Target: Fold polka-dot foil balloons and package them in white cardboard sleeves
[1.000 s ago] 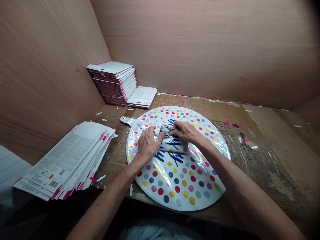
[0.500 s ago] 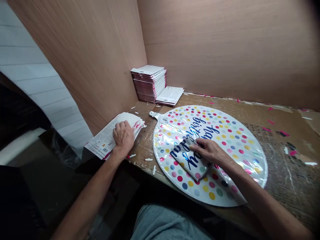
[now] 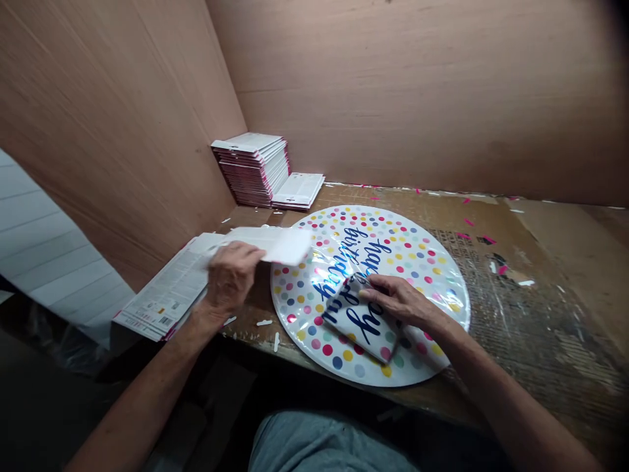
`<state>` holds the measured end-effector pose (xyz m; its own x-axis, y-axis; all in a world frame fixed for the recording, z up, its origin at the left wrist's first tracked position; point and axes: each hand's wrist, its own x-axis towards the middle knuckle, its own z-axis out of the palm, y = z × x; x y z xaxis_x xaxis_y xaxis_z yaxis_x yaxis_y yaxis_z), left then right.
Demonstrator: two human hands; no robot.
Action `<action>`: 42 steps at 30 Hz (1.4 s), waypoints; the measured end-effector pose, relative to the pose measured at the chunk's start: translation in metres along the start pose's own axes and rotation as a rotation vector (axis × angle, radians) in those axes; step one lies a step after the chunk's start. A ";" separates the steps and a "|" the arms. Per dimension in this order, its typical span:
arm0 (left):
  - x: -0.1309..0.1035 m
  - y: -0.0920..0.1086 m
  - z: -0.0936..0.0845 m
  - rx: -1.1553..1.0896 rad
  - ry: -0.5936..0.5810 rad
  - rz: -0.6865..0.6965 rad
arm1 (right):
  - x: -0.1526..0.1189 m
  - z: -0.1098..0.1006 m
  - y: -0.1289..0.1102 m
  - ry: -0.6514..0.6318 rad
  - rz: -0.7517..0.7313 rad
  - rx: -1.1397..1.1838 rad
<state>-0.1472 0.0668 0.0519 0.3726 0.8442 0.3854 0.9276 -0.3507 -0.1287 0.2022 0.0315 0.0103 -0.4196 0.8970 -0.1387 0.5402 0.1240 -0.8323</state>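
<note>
My left hand [image 3: 230,278] is closed on a white card sleeve [image 3: 287,245], which is blurred and reaches over the left edge of a flat, round foil balloon [image 3: 304,328]. Coloured dots and blue "happy birthday" lettering cover the balloon. Beneath and left of that hand lies a pile of printed card sleeves [image 3: 164,295]. My right hand [image 3: 400,298] pinches a folded foil balloon [image 3: 363,324] with the same dots and lettering, held tilted just over the flat one. Its fingertips are on the upper edge of the folded packet.
A tall stack of card packets [image 3: 253,172] stands in the back corner, with a low stack [image 3: 299,190] beside it. Wooden panels [image 3: 417,92] rise behind and at left. White and pink paper scraps [image 3: 527,283] dot the cardboard-covered table [image 3: 496,262].
My left hand has lifted a card sleeve off the pile and swung it right towards the balloon. My right hand still holds the folded balloon. The view has shifted to the right.
</note>
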 end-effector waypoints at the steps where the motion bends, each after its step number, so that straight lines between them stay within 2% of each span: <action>1: 0.000 0.010 0.008 -0.074 -0.007 0.110 | -0.007 -0.003 -0.001 -0.055 0.010 -0.017; 3: 0.000 0.027 0.024 -0.191 -0.080 0.286 | -0.020 -0.008 -0.004 -0.134 0.032 -0.088; 6: 0.002 0.043 0.038 -0.299 -0.214 0.426 | -0.029 -0.006 -0.013 -0.137 0.075 -0.273; 8: 0.007 0.051 0.037 -0.353 -0.275 0.429 | -0.027 0.000 -0.020 -0.113 0.101 -0.388; 10: 0.013 0.061 0.031 -0.355 -0.336 0.371 | -0.021 0.007 -0.027 -0.086 0.105 -0.448; 13: 0.021 0.076 0.023 -0.224 -0.418 0.306 | -0.008 0.017 -0.034 -0.024 0.085 -0.478; 18: 0.025 0.093 0.025 -0.024 -0.462 0.430 | 0.012 0.027 -0.037 0.036 0.074 -0.508; 21: 0.027 0.097 0.026 0.051 -0.486 0.483 | 0.019 0.031 -0.032 0.064 0.013 -0.497; 24: 0.032 0.097 0.025 0.053 -0.512 0.469 | 0.026 0.037 -0.028 0.221 -0.019 -0.536; 26: 0.035 0.095 0.024 0.046 -0.502 0.422 | 0.031 0.041 -0.028 0.365 0.049 -0.572; 28: 0.036 0.092 0.024 0.042 -0.445 0.390 | 0.036 0.043 -0.029 0.426 0.127 -0.593; 33: 0.031 0.085 0.022 0.032 -0.224 0.489 | 0.044 0.038 -0.030 0.426 0.250 -0.584; 35: 0.030 0.084 0.019 0.056 -0.155 0.526 | 0.046 0.031 -0.026 0.432 0.266 -0.500; 38: 0.028 0.085 0.020 0.041 -0.100 0.543 | 0.044 0.021 -0.019 0.348 0.237 -0.340; 40: 0.025 0.087 0.025 -0.057 -0.083 0.502 | 0.040 0.016 -0.015 0.333 0.202 -0.296; 42: 0.022 0.090 0.033 -0.261 -0.029 0.343 | 0.034 0.017 -0.012 0.394 0.174 -0.272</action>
<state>-0.0548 0.0669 0.0190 0.6621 0.6708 0.3341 0.7136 -0.7005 -0.0077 0.1688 0.0529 0.0068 -0.0283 0.9996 -0.0062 0.7699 0.0179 -0.6379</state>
